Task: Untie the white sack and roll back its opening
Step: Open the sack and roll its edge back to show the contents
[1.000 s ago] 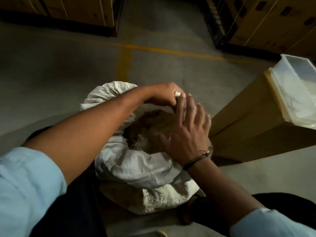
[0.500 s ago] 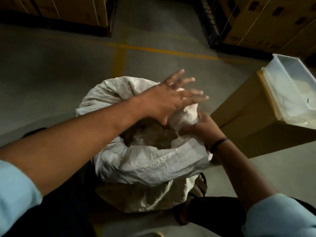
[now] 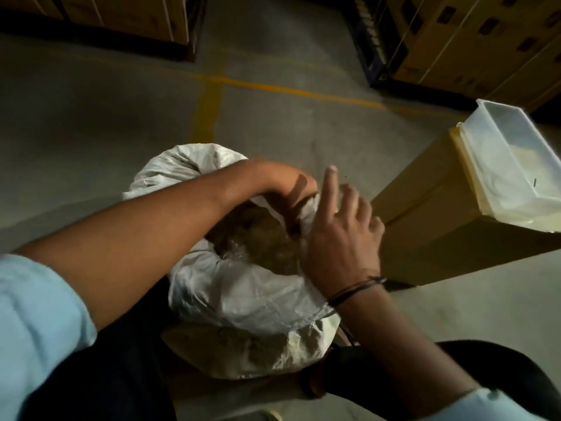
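Sack (image 3: 243, 299) rolled open, left hand (image 3: 285, 186) fingers gripping far rim, right hand (image 3: 340, 241) grip unclear, box (image 3: 440, 226) beside

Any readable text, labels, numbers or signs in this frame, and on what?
None can be read.
Too blurred to read: dark printed marks on the stacked cartons.
No text visible: white sack, clear tub, cardboard box.
Plain stripes, no lettering: yellow floor lines.
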Motion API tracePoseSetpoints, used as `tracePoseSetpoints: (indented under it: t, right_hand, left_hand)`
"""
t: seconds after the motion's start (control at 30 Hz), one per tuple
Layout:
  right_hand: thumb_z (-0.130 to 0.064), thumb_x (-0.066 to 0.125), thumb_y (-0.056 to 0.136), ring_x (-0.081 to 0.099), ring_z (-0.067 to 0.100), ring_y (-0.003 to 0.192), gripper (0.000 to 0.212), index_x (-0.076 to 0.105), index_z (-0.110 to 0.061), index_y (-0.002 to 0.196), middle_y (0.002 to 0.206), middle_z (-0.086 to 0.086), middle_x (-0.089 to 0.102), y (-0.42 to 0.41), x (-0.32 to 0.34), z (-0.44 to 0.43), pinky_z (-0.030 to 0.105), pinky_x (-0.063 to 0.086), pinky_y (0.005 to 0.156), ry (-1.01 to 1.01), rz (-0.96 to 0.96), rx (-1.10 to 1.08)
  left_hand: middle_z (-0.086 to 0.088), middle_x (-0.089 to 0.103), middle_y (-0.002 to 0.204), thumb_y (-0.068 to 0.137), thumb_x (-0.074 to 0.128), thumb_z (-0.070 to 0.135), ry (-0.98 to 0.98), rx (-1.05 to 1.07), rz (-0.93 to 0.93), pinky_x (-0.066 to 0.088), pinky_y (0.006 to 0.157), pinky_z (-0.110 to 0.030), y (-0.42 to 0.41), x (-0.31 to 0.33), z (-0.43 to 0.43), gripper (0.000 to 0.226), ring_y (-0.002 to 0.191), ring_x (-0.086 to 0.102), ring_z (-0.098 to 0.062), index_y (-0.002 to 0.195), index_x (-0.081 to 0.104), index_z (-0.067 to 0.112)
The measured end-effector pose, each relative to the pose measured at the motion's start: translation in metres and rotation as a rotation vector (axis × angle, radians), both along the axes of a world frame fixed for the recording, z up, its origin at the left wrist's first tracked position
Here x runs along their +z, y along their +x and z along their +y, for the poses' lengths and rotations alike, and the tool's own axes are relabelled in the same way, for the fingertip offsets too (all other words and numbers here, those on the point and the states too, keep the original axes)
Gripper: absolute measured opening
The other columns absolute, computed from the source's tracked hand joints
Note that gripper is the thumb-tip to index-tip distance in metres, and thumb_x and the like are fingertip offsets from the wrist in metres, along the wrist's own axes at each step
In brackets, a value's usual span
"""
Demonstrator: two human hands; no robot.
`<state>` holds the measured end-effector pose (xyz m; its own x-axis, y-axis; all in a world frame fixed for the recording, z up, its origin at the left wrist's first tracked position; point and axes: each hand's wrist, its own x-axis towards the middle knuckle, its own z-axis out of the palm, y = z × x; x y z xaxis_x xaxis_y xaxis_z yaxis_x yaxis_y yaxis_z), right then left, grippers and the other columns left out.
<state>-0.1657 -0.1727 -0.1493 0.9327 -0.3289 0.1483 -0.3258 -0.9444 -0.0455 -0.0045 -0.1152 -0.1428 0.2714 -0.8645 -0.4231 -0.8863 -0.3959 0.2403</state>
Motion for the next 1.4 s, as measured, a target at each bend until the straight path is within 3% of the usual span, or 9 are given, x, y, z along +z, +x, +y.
tracePoseSetpoints:
  t: [0.1, 0.27, 0.37, 0.47, 0.73, 0.87, 1.07, 1.2, 1.4]
  right_hand:
    - [-0.05, 0.059, 0.085, 0.046, 0.046, 0.123, 0.105, -0.016, -0.024, 0.154, 0.148, 0.021, 0.03, 0.004, -0.021, 0.006, 0.069, 0.039, 0.095, 0.047, 0.14, -0.076]
    - [-0.061, 0.079, 0.068, 0.061, 0.04, 0.103, 0.129, -0.011, -0.024, 0.153, 0.131, 0.022, 0.05, 0.013, -0.022, -0.035, 0.046, 0.055, 0.083, 0.482, 0.171, -0.291]
    - [-0.034, 0.089, 0.068, 0.06, 0.022, 0.089, 0.09, 0.034, -0.012, 0.135, 0.113, 0.006, 0.061, 0.01, -0.016, -0.049, 0.02, 0.048, 0.063, 0.76, 0.167, -0.298]
    - [-0.02, 0.09, 0.063, 0.067, 0.019, 0.085, 0.053, 0.061, -0.01, 0.106, 0.095, 0.0, 0.069, 0.007, -0.016, -0.059, 0.031, 0.057, 0.067, 0.959, 0.15, -0.233]
    - [0.013, 0.05, 0.057, 0.069, 0.036, 0.085, 0.05, 0.068, 0.008, 0.103, 0.099, 0.026, 0.068, -0.015, -0.018, -0.095, 0.041, 0.059, 0.075, 1.919, 0.267, -0.175]
    - [0.007, 0.061, 0.054, 0.069, 0.036, 0.082, 0.048, 0.067, 0.009, 0.102, 0.094, 0.023, 0.069, -0.012, -0.007, -0.089, 0.041, 0.059, 0.075, 1.636, 0.303, -0.193]
    - [-0.032, 0.056, 0.074, 0.033, 0.035, 0.139, 0.081, 0.03, -0.016, 0.149, 0.148, 0.012, 0.039, -0.017, 0.019, -0.03, 0.053, 0.032, 0.112, 0.069, -0.054, 0.077]
    - [-0.049, 0.059, 0.082, 0.021, 0.038, 0.148, 0.101, 0.004, -0.009, 0.157, 0.16, 0.017, 0.023, -0.01, 0.002, 0.004, 0.057, 0.022, 0.118, 0.107, -0.085, 0.087]
    - [-0.059, 0.063, 0.079, 0.058, 0.037, 0.107, 0.102, 0.008, -0.012, 0.152, 0.125, 0.014, 0.053, 0.009, -0.03, -0.039, 0.049, 0.051, 0.081, 0.17, 0.047, -0.146]
  left_hand:
    - [0.009, 0.064, 0.071, 0.064, 0.089, 0.044, 0.087, 0.13, 0.087, 0.047, 0.063, -0.028, 0.015, 0.004, -0.003, 0.033, 0.069, 0.061, -0.014, 0.076, 0.066, 0.024]
    - [-0.001, 0.077, 0.093, 0.048, 0.095, 0.042, 0.134, 0.251, 0.304, 0.059, 0.082, -0.036, 0.031, 0.008, -0.004, 0.058, 0.086, 0.072, -0.022, 0.096, 0.08, 0.013]
    - [0.002, 0.075, 0.09, 0.061, 0.094, 0.035, -0.025, 0.325, 0.148, 0.052, 0.075, -0.029, 0.047, 0.01, 0.003, 0.042, 0.081, 0.068, -0.016, 0.097, 0.078, 0.018]
    - [-0.003, 0.07, 0.11, 0.074, 0.082, 0.039, -0.247, 0.389, -0.222, 0.048, 0.087, -0.036, 0.054, 0.003, 0.006, 0.035, 0.104, 0.064, -0.027, 0.104, 0.069, 0.027]
    - [0.002, 0.052, 0.147, 0.061, 0.079, 0.026, -0.474, -0.352, -0.434, 0.001, 0.125, -0.04, -0.002, -0.001, -0.001, 0.117, 0.145, 0.036, -0.02, 0.159, 0.016, 0.033]
    - [0.005, 0.068, 0.111, 0.066, 0.079, 0.029, -0.164, -0.147, -0.172, 0.048, 0.093, -0.03, -0.02, -0.004, 0.007, 0.07, 0.109, 0.062, -0.02, 0.132, 0.054, 0.032]
    - [0.0, 0.071, 0.095, 0.076, 0.08, 0.019, 0.245, 0.155, 0.345, 0.054, 0.082, -0.029, -0.008, -0.018, -0.011, 0.033, 0.099, 0.064, -0.021, 0.108, 0.074, 0.011]
    - [0.004, 0.072, 0.089, 0.073, 0.085, 0.023, 0.159, 0.118, 0.31, 0.048, 0.071, -0.022, 0.006, -0.003, -0.022, 0.03, 0.088, 0.068, -0.017, 0.101, 0.075, 0.017]
    - [0.001, 0.075, 0.091, 0.065, 0.09, 0.029, 0.089, 0.148, 0.187, 0.053, 0.073, -0.031, 0.013, 0.022, -0.027, 0.037, 0.086, 0.07, -0.02, 0.097, 0.076, 0.02]
